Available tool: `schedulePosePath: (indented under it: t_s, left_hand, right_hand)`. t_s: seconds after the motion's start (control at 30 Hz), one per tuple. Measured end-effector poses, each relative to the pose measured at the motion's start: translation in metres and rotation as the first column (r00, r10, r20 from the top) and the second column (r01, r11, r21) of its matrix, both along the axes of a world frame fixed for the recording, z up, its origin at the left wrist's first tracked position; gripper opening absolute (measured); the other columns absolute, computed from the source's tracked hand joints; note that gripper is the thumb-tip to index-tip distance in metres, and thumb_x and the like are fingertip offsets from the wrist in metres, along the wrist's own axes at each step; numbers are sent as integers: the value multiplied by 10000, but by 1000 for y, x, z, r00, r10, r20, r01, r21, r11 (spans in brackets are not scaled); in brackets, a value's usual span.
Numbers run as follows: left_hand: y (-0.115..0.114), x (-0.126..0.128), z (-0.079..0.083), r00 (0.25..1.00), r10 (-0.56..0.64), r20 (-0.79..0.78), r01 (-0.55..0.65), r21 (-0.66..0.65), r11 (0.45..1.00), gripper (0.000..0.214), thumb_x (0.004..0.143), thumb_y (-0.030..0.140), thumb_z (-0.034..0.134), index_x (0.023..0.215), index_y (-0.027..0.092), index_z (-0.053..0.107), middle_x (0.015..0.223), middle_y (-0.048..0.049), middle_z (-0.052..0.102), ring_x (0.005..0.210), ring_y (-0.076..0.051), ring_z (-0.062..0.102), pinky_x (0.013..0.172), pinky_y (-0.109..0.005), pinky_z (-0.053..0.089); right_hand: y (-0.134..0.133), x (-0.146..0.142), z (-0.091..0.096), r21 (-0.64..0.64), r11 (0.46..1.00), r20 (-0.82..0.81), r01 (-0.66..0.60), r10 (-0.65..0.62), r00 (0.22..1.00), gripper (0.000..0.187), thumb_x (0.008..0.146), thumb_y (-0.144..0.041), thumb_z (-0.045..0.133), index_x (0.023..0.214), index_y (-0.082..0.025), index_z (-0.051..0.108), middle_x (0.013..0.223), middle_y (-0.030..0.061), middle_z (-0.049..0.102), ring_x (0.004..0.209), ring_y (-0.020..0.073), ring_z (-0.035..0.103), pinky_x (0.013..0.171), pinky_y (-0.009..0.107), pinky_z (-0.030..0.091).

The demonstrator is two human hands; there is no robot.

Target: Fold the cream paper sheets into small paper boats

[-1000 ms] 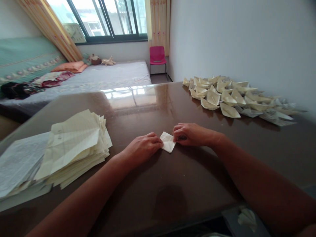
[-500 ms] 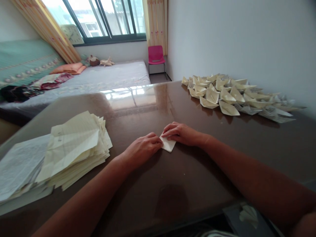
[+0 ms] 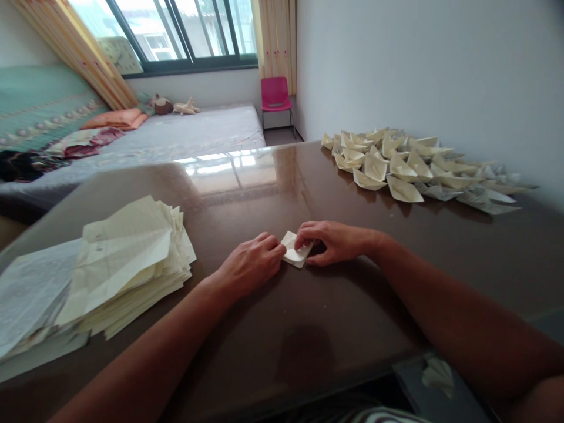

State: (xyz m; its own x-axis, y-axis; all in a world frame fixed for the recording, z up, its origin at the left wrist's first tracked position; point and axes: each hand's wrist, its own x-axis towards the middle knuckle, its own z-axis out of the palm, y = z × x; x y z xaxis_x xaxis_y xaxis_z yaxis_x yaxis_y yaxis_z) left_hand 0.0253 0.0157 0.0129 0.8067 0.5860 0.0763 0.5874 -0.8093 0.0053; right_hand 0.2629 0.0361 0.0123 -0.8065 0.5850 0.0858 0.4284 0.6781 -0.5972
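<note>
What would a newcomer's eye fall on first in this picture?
Probably the paper boats, crowded at the far right of the table. Next, perhaps, the pink chair beyond it. Then the small folded paper in the middle: left hand at its left edge, right hand over its right part.

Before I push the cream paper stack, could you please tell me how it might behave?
The cream paper stack would probably fan apart, since its edges lie uneven. Its top sheet looks floppy and could shift first, as it bows instead of lying flat.
</note>
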Motion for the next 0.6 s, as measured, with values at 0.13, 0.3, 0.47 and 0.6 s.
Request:
schedulePosePath:
  t_s: [0.13,0.3,0.47,0.6]
  left_hand:
    - [-3,2,-2,997,64,40,-64,-1,998,130,885,221,437,863,182,559,868,-52,561,820,-172,510,705,-274,451]
    - [-3,0,-2,983,151,100,-146,-61,987,148,888,275,449,892,214,584,899,-35,596,856,-176,537,662,-261,442]
    - [7,-6,-9,937,263,229,-209,-237,949,200,888,378,498,896,259,658,949,0,614,886,-157,573,762,-262,455]
    - [13,-7,-16,893,376,248,-287,-329,899,238,880,421,510,871,256,681,942,4,599,865,-148,593,757,-260,458]
  right_hand:
    - [1,-1,-4,9,999,-17,36,-36,999,354,722,-325,729,1026,-173,627,959,39,600,822,142,576,752,243,454]
    - [6,1,-7,-40,999,-43,30,-31,999,186,859,-205,559,994,-178,684,918,33,620,750,112,575,719,225,443]
    - [11,7,-8,-100,990,-35,103,-107,994,218,887,-298,556,932,-157,716,871,42,637,768,125,585,723,223,428]
    - [10,1,-9,-76,975,16,209,-208,978,233,896,-319,543,891,-145,699,836,40,641,757,128,570,694,217,399]
